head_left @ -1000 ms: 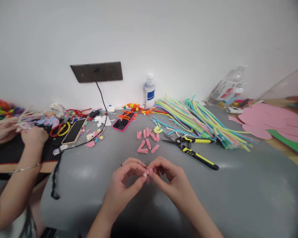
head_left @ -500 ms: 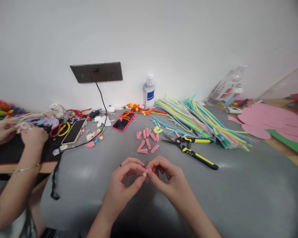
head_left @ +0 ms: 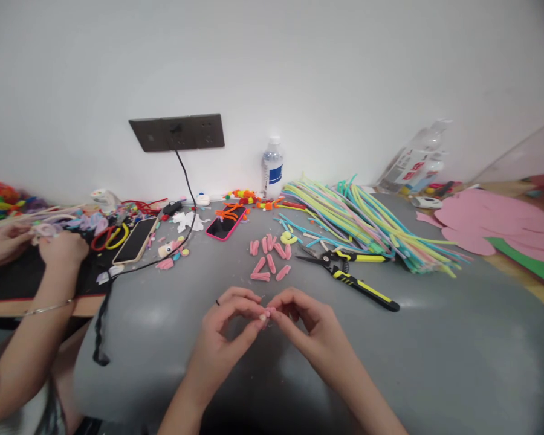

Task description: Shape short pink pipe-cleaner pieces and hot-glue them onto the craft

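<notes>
Between my fingertips, low over the grey table, is a small pink pipe cleaner piece with a pale bit on its near side. My left hand pinches it from the left with thumb and forefinger; a dark ring is on one finger. From the right, my right hand pinches its other side. Just beyond lie several short folded pink pipe cleaner pieces and a curled yellow piece. Pliers-like cutters with yellow-black handles rest to their right, jaws apart.
A bundle of pastel pipe cleaners lies behind the cutters. Near the wall stand a water bottle and a pink-cased phone. A black cable crosses the left side, where another person's hands work. Pink paper shapes lie right.
Both hands stay nearly in place, with small finger shifts around the pink piece. The right fingertips have drawn back slightly, showing more of it.
</notes>
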The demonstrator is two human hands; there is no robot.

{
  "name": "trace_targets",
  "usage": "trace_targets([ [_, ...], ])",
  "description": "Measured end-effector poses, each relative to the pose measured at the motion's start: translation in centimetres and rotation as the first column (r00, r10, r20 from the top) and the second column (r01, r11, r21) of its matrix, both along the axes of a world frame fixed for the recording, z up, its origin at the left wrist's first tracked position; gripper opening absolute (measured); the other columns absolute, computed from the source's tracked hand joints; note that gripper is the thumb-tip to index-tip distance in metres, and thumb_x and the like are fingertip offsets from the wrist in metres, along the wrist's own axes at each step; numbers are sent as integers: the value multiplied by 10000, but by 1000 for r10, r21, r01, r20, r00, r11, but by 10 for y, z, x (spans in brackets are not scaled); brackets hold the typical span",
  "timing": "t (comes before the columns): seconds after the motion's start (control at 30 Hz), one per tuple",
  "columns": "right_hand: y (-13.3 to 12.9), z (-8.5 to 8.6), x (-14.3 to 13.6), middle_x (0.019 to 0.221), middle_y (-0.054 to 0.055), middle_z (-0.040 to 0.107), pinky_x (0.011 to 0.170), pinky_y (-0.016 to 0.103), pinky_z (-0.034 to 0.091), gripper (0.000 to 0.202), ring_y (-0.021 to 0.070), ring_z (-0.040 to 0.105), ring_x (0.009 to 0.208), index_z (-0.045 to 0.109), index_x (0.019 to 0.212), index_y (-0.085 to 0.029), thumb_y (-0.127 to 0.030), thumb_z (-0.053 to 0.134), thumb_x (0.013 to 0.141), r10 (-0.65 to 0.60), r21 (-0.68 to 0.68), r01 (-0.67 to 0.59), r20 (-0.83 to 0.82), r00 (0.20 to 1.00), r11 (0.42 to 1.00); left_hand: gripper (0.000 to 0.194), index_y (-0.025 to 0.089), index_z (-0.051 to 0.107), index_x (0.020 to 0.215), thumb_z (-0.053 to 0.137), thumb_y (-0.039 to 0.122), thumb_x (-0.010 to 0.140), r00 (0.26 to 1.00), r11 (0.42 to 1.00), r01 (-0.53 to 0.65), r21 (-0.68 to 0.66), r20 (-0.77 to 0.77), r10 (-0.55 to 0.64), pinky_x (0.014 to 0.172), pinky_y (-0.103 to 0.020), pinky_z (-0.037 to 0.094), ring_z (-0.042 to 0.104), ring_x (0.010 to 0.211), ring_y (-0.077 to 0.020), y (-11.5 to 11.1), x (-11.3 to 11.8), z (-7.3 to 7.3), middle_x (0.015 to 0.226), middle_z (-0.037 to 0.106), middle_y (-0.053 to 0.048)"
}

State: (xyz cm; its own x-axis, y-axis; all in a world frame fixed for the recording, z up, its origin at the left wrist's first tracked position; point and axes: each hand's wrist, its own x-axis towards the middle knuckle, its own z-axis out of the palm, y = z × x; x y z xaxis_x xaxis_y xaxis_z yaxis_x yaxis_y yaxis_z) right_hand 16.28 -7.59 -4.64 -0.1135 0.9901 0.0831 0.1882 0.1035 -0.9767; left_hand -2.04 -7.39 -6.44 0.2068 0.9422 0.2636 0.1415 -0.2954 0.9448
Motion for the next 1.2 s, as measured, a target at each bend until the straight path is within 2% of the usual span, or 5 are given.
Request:
trace_targets([
  [0.17,8,-16,13,738,61,749,695,324,510,248,212,677,708,688,810,-195,-436,681,869,18,-99,-42,-236,972,994,222,238,674,1120,609,183,915,904,935,34,352,-410,121,991,-430,509,627,1146,-263,5,-15,10,1144,678,-97],
  [0.37,26,-52,33,702,30,695,612,272,454,302,159,585,642,694,783,-195,-480,793,760,-208,-187,129,-502,839,974,242,203,689,1021,581,55,862,608,771,410,487,-776,167,1134,-672,281,496,1352,-371,-1,-8,20,1305,667,-133],
  [0.8,37,-59,40,664,-16,578,539,252,398,285,114,435,567,663,747,-187,-424,821,738,-219,-231,94,-609,762,968,218,210,682,884,530,54,896,684,585,556,591,-725,83,1190,-504,278,658,1159,-243,1,6,39,1109,766,-62],
  [1.0,37,-63,39,696,-7,607,549,242,411,294,107,462,578,700,778,-183,-398,874,682,-285,-289,119,-645,709,950,174,209,678,936,567,89,874,709,717,492,494,-705,-1,899,-383,516,684,855,-196,8,-7,17,988,740,-68],
  [1.2,34,-65,28,765,16,675,632,266,480,327,151,594,686,704,809,-208,-454,876,679,-312,-243,204,-591,744,948,116,213,631,914,544,136,919,856,943,164,291,-516,11,669,-238,515,640,697,-135,11,-24,-22,871,667,-38],
])
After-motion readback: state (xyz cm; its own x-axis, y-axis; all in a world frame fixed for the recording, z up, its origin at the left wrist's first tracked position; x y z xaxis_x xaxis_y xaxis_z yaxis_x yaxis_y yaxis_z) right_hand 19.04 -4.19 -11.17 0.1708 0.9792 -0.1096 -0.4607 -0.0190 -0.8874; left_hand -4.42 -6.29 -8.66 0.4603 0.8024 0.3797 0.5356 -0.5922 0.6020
